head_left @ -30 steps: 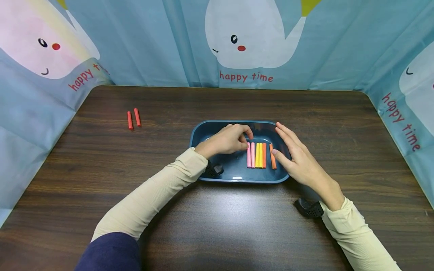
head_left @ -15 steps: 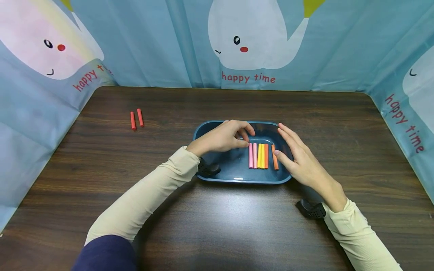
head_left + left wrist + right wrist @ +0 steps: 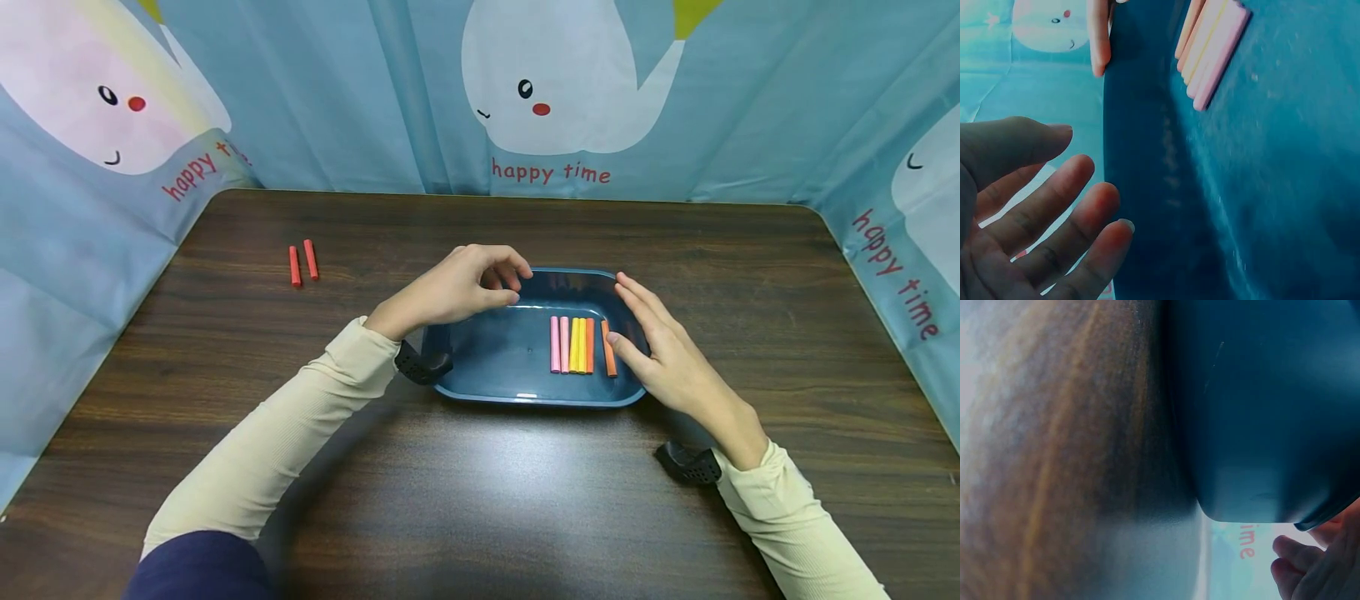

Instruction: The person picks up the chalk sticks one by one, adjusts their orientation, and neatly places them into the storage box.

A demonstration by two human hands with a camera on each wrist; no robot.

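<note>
A dark blue tray (image 3: 495,367) holds a row of short coloured sticks, two pink (image 3: 559,344), two yellow (image 3: 577,345) and an orange stick (image 3: 589,345) side by side. Another orange stick (image 3: 608,348) lies slightly tilted, a small gap to their right. My left hand (image 3: 468,287) hovers over the tray's back left part, fingers loosely bent and nothing between them; its loose fingers show in the left wrist view (image 3: 1054,219). My right hand (image 3: 667,358) rests at the tray's right rim, fingers straight along it, thumb reaching inside close to the tilted orange stick.
Two red sticks (image 3: 302,262) lie on the dark wooden table (image 3: 375,233) at the far left. A blue curtain (image 3: 337,100) with printed whales hangs along the back and sides. The right wrist view mostly shows the tray's outer wall (image 3: 1260,425).
My left hand has lifted from beside the pink sticks and drawn back to the left with nothing in it. My right hand stays at the rim, and the sticks keep their arrangement.
</note>
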